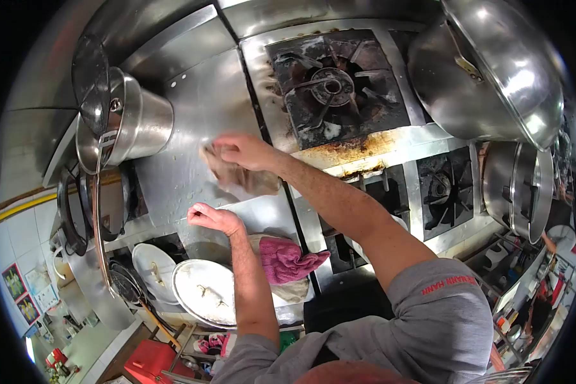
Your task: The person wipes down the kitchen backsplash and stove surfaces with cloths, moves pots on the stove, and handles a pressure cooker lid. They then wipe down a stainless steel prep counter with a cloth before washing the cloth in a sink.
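My right hand [244,152] is closed on a beige-brown cloth [249,180], which hangs below the fingers against the steel counter [198,121]. The cloth and fingertips are slightly blurred. Nearer to me, my left hand [216,219] hovers over the front of the counter, its fingers curled in and nothing visible in them. Beneath the left forearm lies a round white pot lid [201,291] with a handle. To the right of that forearm, a crumpled purple cloth [287,259] rests on a paler cloth [294,292].
A large steel pot [150,118] with a strainer [91,83] stands at the left. A blackened gas burner [333,86] lies behind my right arm. Large steel bowls [486,77] and another pot [500,182] are at the right. A second lid [153,269] sits at lower left.
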Demonstrator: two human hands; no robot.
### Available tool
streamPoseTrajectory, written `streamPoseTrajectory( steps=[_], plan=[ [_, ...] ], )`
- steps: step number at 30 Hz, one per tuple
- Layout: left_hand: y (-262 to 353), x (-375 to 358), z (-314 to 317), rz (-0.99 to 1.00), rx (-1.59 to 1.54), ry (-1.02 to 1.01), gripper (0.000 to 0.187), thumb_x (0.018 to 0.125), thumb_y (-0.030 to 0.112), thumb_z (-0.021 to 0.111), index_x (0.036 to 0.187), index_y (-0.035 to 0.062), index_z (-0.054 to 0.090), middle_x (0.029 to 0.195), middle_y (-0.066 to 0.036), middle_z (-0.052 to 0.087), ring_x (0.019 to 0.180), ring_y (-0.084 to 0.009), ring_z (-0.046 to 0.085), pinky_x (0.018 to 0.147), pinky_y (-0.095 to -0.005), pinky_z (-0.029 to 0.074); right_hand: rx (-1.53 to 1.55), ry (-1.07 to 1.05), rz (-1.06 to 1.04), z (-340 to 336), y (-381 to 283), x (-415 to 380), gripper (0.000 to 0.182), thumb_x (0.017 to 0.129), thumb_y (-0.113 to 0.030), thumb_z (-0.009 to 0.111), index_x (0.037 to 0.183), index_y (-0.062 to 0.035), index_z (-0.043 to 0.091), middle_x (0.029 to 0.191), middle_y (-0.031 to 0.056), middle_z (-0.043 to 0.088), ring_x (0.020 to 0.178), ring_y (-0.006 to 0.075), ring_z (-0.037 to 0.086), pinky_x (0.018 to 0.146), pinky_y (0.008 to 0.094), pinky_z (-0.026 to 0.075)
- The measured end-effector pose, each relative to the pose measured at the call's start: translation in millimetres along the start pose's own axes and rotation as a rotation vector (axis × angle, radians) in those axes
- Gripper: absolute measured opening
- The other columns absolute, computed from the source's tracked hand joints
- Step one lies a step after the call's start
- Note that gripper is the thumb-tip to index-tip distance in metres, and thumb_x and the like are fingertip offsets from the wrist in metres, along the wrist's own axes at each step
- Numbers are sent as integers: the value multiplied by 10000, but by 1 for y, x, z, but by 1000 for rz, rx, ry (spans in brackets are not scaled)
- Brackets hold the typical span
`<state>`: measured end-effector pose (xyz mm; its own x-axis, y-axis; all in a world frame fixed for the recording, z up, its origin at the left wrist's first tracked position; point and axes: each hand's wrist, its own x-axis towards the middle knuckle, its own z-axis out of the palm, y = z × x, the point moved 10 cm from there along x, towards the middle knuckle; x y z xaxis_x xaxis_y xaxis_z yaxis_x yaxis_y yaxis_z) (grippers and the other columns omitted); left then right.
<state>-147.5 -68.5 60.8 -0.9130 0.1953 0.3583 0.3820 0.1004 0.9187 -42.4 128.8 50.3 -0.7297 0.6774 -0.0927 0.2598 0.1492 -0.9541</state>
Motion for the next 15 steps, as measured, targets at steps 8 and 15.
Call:
streamPoseTrajectory(
  steps=[8, 15],
  plan=[
    [-11, -24, 91, 131, 251, -367, 373, 940, 308, 454, 969, -64, 455, 940, -181, 443, 888, -289, 452, 834, -395, 368, -686, 227, -197, 2, 12, 17, 438, 721, -215, 673, 1118, -84, 540, 1221, 157, 415, 1124, 366, 375, 929, 461, 369],
    [-1, -42, 118, 251, 641, -574, 241, 891, 285, 539, 885, 46, 509, 826, -109, 514, 794, -316, 496, 715, -435, 367, -606, 660, -103, -80, 15, -29, 422, 693, -6, 609, 1109, -40, 546, 1239, 145, 400, 1093, 351, 388, 938, 434, 366]
  ],
)
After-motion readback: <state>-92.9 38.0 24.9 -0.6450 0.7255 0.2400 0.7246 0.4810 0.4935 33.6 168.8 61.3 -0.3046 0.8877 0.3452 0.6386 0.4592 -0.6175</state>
